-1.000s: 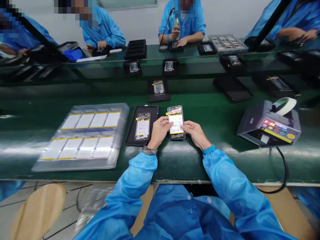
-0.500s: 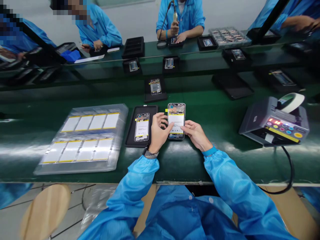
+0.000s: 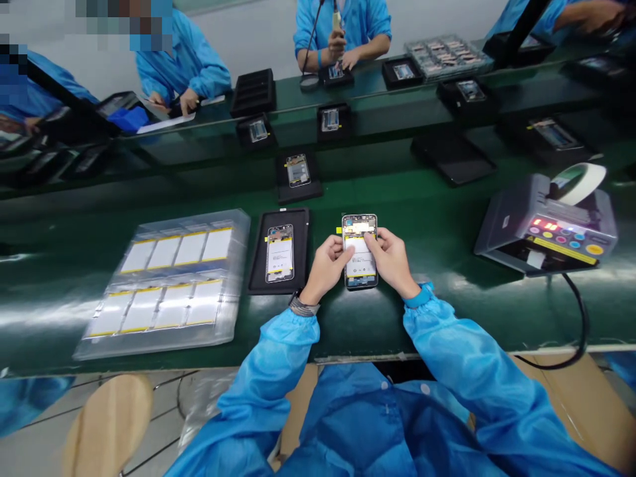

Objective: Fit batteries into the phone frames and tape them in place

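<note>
An opened phone [image 3: 360,265] with its white battery and circuit board bare is held between my two hands over the green bench. My left hand [image 3: 328,265] grips its left edge, the thumb lying on the battery. On the other side my right hand [image 3: 392,260] grips the right edge, with its thumb at the top of the battery near the board. A yellow tab [image 3: 338,230] sticks out at the phone's upper left. Just left of my left hand, a second opened phone [image 3: 279,255] lies in a black tray [image 3: 257,265].
Clear plastic trays [image 3: 226,318] of white batteries stand at the left. A tape dispenser [image 3: 551,228] with lit buttons is at the right, its cable hanging over the bench edge. Farther back are black trays [image 3: 454,159], some with phones. Several co-workers in blue sit opposite.
My right hand has moved up along the phone, its thumb now on the battery's top end. The phone sits slightly lower and further right in view; the camera has also shifted.
</note>
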### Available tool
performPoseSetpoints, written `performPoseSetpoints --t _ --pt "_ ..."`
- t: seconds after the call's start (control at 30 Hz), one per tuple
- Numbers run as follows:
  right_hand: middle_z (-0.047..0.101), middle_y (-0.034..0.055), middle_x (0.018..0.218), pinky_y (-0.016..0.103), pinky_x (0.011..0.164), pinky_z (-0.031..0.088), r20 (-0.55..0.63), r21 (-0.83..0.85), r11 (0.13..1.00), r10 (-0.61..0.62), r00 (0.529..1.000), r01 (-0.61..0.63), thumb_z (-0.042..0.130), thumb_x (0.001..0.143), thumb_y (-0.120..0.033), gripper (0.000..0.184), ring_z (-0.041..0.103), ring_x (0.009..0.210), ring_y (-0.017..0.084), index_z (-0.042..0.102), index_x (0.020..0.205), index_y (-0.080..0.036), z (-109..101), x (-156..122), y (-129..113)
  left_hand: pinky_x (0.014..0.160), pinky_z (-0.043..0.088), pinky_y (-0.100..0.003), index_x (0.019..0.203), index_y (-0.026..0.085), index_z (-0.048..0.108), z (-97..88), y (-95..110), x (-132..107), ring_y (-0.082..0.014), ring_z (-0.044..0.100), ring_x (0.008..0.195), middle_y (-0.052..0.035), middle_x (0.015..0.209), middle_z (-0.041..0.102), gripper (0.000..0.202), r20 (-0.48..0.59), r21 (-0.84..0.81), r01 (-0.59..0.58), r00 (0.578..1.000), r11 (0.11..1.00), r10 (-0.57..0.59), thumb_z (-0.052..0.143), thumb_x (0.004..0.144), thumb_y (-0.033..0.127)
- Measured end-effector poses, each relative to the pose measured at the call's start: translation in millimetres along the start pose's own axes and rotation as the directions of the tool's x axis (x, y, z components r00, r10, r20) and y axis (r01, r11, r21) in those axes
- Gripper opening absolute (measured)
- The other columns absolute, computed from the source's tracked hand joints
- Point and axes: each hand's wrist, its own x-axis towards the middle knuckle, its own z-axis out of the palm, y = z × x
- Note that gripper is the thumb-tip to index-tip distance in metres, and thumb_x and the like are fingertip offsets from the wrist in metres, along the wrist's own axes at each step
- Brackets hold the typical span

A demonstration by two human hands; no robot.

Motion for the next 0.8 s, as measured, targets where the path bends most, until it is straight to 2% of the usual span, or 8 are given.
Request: performPoseSetpoints --t 0.13,0.3,0.53,0.8 --pt "0.07 0.0006 0.071 0.029 0.05 0.05 0.039 -0.023 1.0 -0.007 0.999 0.008 0.075 0.082 -0.064 0.049 0.062 0.055 0.018 0.065 0.103 -0.021 1.1 -6.1 -0.7 0.058 0.049 -0.023 0.078 0.017 0.059 8.6 -0.4 -2.3 -0.012 0.061 0.06 0.0005 0.068 0.066 0.048 -0.145 0.003 0.013 0.989 1.0 -0.012 0.084 0.074 0.059" --pt "0.067 -0.0003 0.069 0.028 0.051 0.047 0.063 -0.128 0.991 -0.038 0.997 0.046 0.07 0.087 -0.062 0.045 0.059 0.056 0.016 0.064 0.105 -0.021 3.8 -10.4 1.3 0.056 0.045 -0.022 0.081 0.015 0.066 17.2 -4.7 -4.8 -0.0115 0.059 0.061 -0.0011 0.073 0.068 0.047 -0.258 0.058 0.018 0.966 0.998 -0.002 0.084 0.074 0.058" --pt "0.064 -0.001 0.065 0.026 0.048 0.042 0.045 -0.206 0.978 -0.037 0.998 0.045 0.071 0.087 -0.058 0.039 0.055 0.053 0.015 0.063 0.098 -0.021 4.2 -11.2 1.0 0.058 0.045 -0.022 0.082 0.016 0.065 19.9 -7.9 -6.0 -0.0119 0.058 0.064 0.0002 0.072 0.065 0.038 -0.279 0.119 0.003 0.96 0.993 0.031 0.081 0.078 0.05" --pt "0.062 -0.0018 0.063 0.027 0.05 0.039 0.042 -0.255 0.965 -0.057 0.997 0.066 0.07 0.088 -0.056 0.035 0.053 0.054 0.015 0.063 0.093 -0.023 3.1 -11.9 2.6 0.06 0.045 -0.023 0.084 0.015 0.067 23.0 -11.1 -5.4 -0.0131 0.059 0.067 -0.0015 0.076 0.068 0.037 -0.31 0.149 -0.009 0.949 0.989 0.055 0.081 0.08 0.05"
